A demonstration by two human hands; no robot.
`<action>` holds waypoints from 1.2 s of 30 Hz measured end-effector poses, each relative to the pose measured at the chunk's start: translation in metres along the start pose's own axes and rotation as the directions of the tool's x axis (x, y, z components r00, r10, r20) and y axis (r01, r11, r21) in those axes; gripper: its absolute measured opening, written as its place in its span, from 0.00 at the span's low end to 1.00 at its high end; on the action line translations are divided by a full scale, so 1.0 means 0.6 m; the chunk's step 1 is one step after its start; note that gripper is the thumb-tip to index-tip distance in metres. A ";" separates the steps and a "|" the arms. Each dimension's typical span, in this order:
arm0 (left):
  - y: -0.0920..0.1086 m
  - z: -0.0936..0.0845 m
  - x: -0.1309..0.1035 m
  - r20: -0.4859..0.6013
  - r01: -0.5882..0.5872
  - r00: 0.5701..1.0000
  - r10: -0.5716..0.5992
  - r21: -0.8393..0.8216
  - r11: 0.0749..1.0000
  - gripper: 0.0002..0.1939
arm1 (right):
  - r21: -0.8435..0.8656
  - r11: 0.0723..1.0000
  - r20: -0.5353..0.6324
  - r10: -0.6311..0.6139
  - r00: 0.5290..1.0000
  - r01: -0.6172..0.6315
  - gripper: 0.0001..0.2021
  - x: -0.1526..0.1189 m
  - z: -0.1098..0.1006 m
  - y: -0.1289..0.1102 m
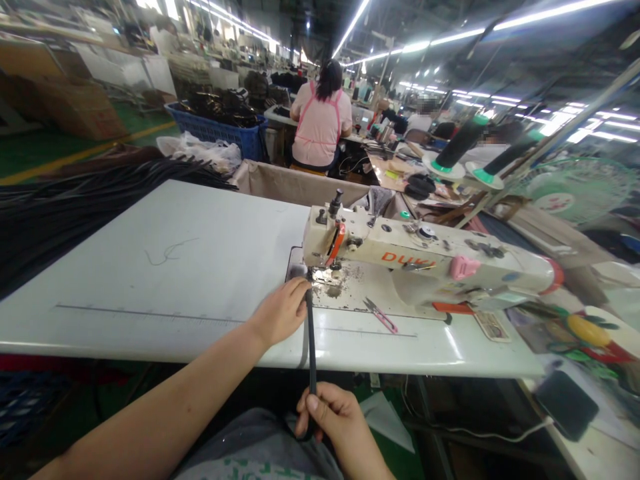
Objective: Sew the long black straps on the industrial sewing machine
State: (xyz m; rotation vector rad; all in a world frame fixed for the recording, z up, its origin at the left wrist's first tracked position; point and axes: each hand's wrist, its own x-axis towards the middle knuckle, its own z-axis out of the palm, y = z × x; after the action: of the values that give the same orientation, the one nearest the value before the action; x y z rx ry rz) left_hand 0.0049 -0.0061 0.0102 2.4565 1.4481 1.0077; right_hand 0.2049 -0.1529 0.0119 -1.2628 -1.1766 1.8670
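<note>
A narrow dark strip (312, 340) runs from under the needle area of the sewing machine (360, 247) toward me, over the table's front edge. Close to the presser foot, my left hand (283, 310) rests on the table with its fingers closed at the strip's far part; the fingertips are partly hidden. Below the table edge, my right hand (333, 417) pinches the near end of the strip between thumb and fingers. Pink-handled thread snips (381, 316) lie on the table right of the strip.
A white sewing table (150, 280) carries a loose thread. Many dark strips (100, 193) are heaped at its left. Thread cones (457, 143) and a fan (575, 190) stand at right, above a phone (567, 403). A person (323, 120) sits ahead beside a blue crate (220, 130).
</note>
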 end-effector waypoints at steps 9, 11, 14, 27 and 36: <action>0.007 -0.005 -0.014 -0.006 -0.254 0.966 0.260 0.197 0.947 0.09 | -0.067 0.994 -0.076 -0.093 0.993 0.087 0.23 -0.003 -0.012 0.003; 0.010 -0.009 -0.017 -0.025 -0.304 0.947 0.320 0.244 0.921 0.10 | -0.078 0.994 -0.078 -0.084 0.993 0.078 0.24 -0.002 -0.008 0.007; 0.014 -0.014 -0.020 -0.027 -0.361 0.924 0.381 0.265 0.894 0.11 | -0.096 0.993 -0.077 -0.076 0.994 0.068 0.24 -0.003 0.000 -0.002; 0.008 -0.009 -0.023 0.011 -0.397 0.914 0.405 0.226 0.889 0.15 | -0.163 0.981 -0.072 -0.119 0.990 0.106 0.27 0.002 0.000 -0.005; 0.018 -0.013 -0.015 0.008 -0.346 0.936 0.353 0.214 0.913 0.13 | -0.111 0.989 -0.071 -0.108 0.992 0.099 0.25 0.004 0.004 -0.015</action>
State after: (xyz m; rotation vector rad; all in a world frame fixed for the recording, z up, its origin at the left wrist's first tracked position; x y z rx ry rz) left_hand 0.0052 -0.0210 0.0163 2.9457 1.2030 0.9961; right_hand 0.2019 -0.1478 0.0192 -1.2939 -1.2911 1.6854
